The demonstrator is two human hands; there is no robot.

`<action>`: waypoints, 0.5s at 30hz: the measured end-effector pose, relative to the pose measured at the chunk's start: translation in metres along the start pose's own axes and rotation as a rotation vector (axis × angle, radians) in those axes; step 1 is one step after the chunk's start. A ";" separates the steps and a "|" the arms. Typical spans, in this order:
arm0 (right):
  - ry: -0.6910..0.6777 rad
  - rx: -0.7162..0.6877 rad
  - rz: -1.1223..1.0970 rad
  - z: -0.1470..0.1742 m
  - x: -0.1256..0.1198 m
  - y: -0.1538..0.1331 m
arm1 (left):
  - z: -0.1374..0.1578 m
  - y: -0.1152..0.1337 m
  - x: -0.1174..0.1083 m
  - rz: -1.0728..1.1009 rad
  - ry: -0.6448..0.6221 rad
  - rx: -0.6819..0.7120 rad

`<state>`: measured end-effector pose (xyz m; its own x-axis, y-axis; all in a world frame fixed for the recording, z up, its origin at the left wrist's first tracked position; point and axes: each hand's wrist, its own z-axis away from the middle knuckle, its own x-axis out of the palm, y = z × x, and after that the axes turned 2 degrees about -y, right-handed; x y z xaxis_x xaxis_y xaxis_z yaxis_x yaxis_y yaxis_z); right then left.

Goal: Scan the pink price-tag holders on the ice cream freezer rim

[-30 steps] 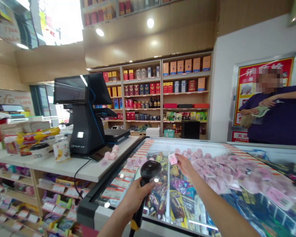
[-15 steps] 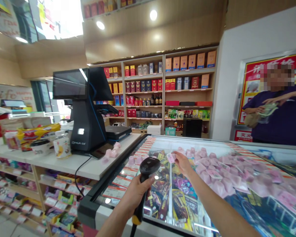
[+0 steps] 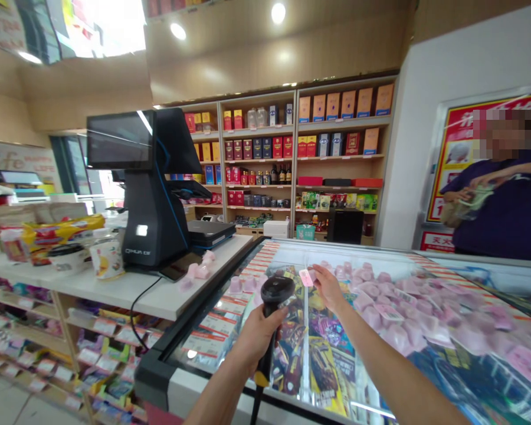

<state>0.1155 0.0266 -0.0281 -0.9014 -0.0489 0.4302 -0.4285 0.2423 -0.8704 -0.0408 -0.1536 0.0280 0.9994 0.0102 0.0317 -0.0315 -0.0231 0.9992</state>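
My left hand (image 3: 257, 333) is wrapped round the handle of a black barcode scanner (image 3: 278, 289) with a yellow-tipped base and a cable running down. The scanner head points away from me over the glass-topped freezer (image 3: 194, 386). Between the fingertips of my right hand (image 3: 330, 289) is a small pink cup (image 3: 307, 277) with a pale printed label, just ahead and to the right of the scanner head. To the right, a heap of similar pink cups (image 3: 392, 313) lies on the glass. Packaged ice creams (image 3: 323, 369) show through the lid.
A black point-of-sale terminal (image 3: 153, 218) stands on the white counter (image 3: 159, 301) at left, near a few pink cups (image 3: 197, 271) and packaged drinks. Boxed goods fill the back shelves (image 3: 295, 124). A person (image 3: 508, 195) in dark clothing stands beyond the freezer at right.
The scanner in my left hand has moved slightly right and up, closer to the pink cup. My right hand has shifted a little, still pinching the cup. The camera view has shifted slightly.
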 end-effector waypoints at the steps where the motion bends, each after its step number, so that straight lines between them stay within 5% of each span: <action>1: -0.004 0.001 -0.006 0.000 0.000 -0.001 | 0.001 0.000 0.001 -0.001 -0.016 0.005; 15: -0.061 0.039 -0.102 0.007 0.005 -0.010 | 0.004 0.010 -0.006 0.051 -0.062 -0.001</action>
<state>0.1149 0.0173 -0.0189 -0.8544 -0.1310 0.5029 -0.5196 0.1949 -0.8319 -0.0466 -0.1578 0.0380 0.9953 -0.0530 0.0813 -0.0825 -0.0206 0.9964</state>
